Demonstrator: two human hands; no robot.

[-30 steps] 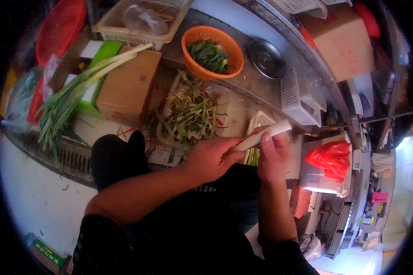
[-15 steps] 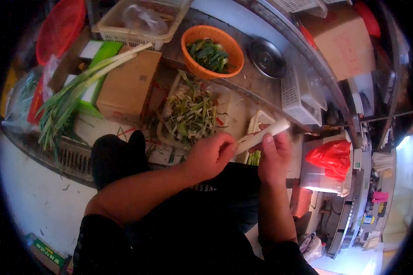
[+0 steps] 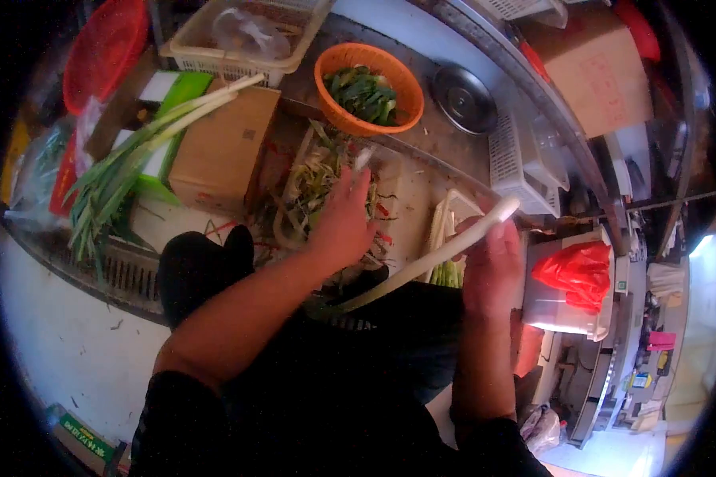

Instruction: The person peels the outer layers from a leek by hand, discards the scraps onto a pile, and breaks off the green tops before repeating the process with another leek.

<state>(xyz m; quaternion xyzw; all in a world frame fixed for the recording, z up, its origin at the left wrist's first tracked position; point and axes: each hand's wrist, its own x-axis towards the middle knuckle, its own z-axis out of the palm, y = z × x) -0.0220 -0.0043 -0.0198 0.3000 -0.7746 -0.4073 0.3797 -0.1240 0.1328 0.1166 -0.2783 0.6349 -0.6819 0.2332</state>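
Note:
In my right hand (image 3: 492,258) is a long leek (image 3: 445,250), its white end pointing up and right and its lower part reaching down over my lap. My left hand (image 3: 344,224) is over the tray of leek trimmings (image 3: 304,179), fingers stretched out. A pale scrap (image 3: 363,157) shows just beyond its fingertips, blurred; whether they touch is unclear. Behind my right hand stands a narrow cream basket (image 3: 439,226) with pale green stalks. More leeks (image 3: 127,163) lie across the cardboard box (image 3: 221,151) at the left.
An orange basket (image 3: 412,99) of green leaves stands behind the tray, beside a round metal lid (image 3: 463,99). White plastic baskets (image 3: 515,163) are at the right of the shelf. A red bag (image 3: 577,274) rests on a white bucket (image 3: 561,314) at right.
My left hand has left the leek and moved up and left over the trimmings, its fingers opening. The leek in my right hand has shifted slightly right, and its lower length now shows.

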